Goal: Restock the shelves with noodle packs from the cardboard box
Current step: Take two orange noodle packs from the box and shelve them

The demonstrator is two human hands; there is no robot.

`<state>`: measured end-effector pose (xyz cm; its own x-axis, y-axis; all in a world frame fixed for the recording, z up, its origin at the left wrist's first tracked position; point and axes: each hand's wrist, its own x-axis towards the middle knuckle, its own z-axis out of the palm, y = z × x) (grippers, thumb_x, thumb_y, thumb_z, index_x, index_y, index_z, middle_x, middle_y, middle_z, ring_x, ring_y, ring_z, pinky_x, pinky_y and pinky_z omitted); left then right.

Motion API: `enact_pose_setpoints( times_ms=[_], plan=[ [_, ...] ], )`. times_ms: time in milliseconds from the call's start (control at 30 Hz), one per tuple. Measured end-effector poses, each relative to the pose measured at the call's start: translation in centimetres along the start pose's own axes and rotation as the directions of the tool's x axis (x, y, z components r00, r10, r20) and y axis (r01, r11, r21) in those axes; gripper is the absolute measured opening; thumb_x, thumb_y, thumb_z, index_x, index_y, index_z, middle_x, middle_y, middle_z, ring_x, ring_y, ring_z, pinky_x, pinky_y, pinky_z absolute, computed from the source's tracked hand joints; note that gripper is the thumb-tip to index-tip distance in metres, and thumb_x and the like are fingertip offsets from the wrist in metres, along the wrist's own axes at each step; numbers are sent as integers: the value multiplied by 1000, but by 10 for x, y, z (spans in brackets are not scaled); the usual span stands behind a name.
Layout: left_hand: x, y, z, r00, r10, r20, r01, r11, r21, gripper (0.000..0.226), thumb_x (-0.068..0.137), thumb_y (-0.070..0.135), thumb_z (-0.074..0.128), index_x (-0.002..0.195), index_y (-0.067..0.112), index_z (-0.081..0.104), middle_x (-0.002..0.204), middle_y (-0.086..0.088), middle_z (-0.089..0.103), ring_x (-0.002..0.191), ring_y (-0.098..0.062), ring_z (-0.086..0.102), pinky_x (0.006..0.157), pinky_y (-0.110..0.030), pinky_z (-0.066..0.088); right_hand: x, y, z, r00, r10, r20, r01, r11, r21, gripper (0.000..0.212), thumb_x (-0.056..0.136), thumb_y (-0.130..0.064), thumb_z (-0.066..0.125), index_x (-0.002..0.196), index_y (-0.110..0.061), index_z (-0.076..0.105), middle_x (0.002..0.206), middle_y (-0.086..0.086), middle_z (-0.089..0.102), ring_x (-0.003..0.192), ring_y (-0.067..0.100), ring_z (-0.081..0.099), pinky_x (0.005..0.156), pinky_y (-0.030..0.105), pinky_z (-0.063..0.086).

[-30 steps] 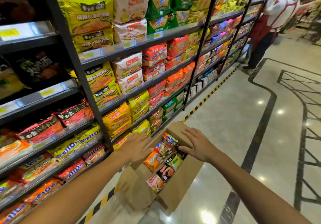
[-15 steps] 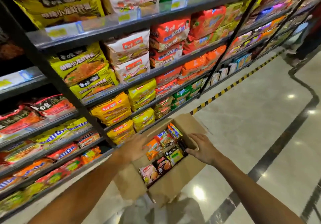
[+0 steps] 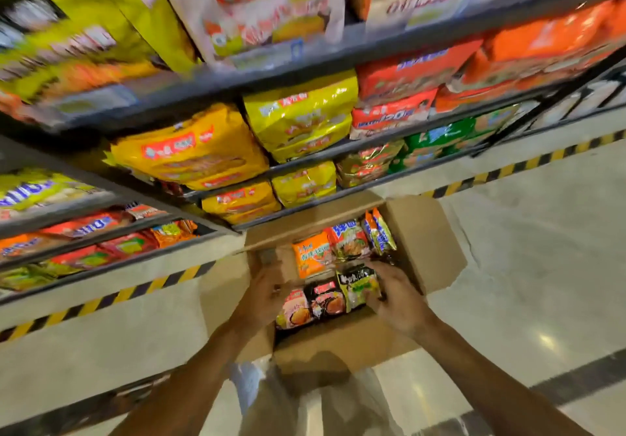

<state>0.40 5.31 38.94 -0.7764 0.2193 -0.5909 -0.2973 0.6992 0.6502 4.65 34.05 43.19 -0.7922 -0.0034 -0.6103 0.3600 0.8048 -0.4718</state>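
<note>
Both hands reach into the open cardboard box on the floor, right hand curled against a green-black noodle pack, left hand at the inner wall, grip unclear; recommend securing one pack fully before lifting toward the shelves.

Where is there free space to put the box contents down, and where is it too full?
The pale floor right of the cardboard box is bare, up to the striped line. The shelves look packed with noodle bags. Inside the box, packs and the left hand and right hand leave little room.
</note>
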Motion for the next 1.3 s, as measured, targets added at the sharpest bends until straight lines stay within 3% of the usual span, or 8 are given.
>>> enact_pose_setpoints(
  times_ms=[133, 300, 467, 600, 733, 933, 1167, 1300],
  plan=[
    [72, -110, 70, 997, -17, 71, 16, 1000, 14, 65, 92, 60, 52, 150, 40, 31, 157, 4, 34, 142, -19, 38, 110, -52, 39, 71, 53, 62, 999, -31, 43, 30, 999, 16, 67, 93, -34, 64, 152, -25, 35, 148, -7, 41, 141, 13, 31, 109, 14, 22],
    [149, -168, 120, 968, -219, 125, 195, 964, 180, 71, 88, 73, 43, 147, 36, 34, 154, -4, 37, 136, -25, 44, 106, -37, 41, 151, 115, 136, 997, -50, 65, 45, 996, 70, 77, 82, -68, 42, 149, -29, 40, 140, -12, 39, 133, 12, 37, 107, 37, 40],
    [220, -201, 174, 947, -316, 56, 317, 948, -6, 64, 85, 41, 62, 143, 23, 45, 143, -9, 51, 120, -37, 58, 97, -48, 50, 216, 162, 206, 997, -22, 69, 20, 999, 34, 60, 95, -42, 57, 150, -32, 33, 148, -10, 37, 142, 14, 27, 110, 26, 25],
    [273, -221, 212, 893, -445, 61, 448, 875, -185, 43, 92, 21, 66, 129, 32, 45, 102, 5, 57, 74, -8, 56, 74, -40, 56, 248, 198, 245, 990, 2, 143, -7, 999, 35, 61, 96, -43, 56, 150, -42, 27, 154, -13, 31, 144, 9, 24, 107, 19, 22],
    [313, -235, 244, 850, -524, 48, 496, 768, -405, 47, 91, 17, 69, 130, 27, 43, 107, 1, 52, 92, -25, 59, 87, -55, 55, 266, 218, 268, 989, -6, 150, -9, 995, 96, 59, 96, -44, 55, 148, -47, 27, 153, -17, 30, 142, 4, 23, 107, 21, 24],
    [340, -239, 263, 796, -602, 56, 543, 671, -505, 67, 89, 14, 70, 144, 18, 32, 92, 16, 47, 102, -20, 49, 98, -43, 47, 271, 234, 282, 990, -14, 138, -9, 987, 161, 58, 96, -39, 57, 147, -46, 30, 150, -18, 31, 130, -7, 24, 106, 20, 26],
    [340, -235, 268, 759, -635, 143, 564, 533, -630, 37, 89, 30, 72, 118, 24, 49, 91, 11, 55, 75, -4, 49, 90, -38, 45, 257, 232, 279, 988, 12, 154, -41, 981, 191, 52, 96, -37, 59, 139, -52, 34, 146, -17, 35, 120, -16, 29, 102, 13, 23],
    [337, -223, 270, 789, -606, 102, 503, 541, -674, 40, 85, 29, 77, 120, 21, 60, 112, 5, 68, 85, -10, 62, 75, -31, 43, 251, 225, 274, 986, 44, 159, -78, 974, 211, 53, 96, -38, 58, 142, -50, 36, 145, -19, 34, 116, -17, 28, 100, 13, 22]
  ],
)
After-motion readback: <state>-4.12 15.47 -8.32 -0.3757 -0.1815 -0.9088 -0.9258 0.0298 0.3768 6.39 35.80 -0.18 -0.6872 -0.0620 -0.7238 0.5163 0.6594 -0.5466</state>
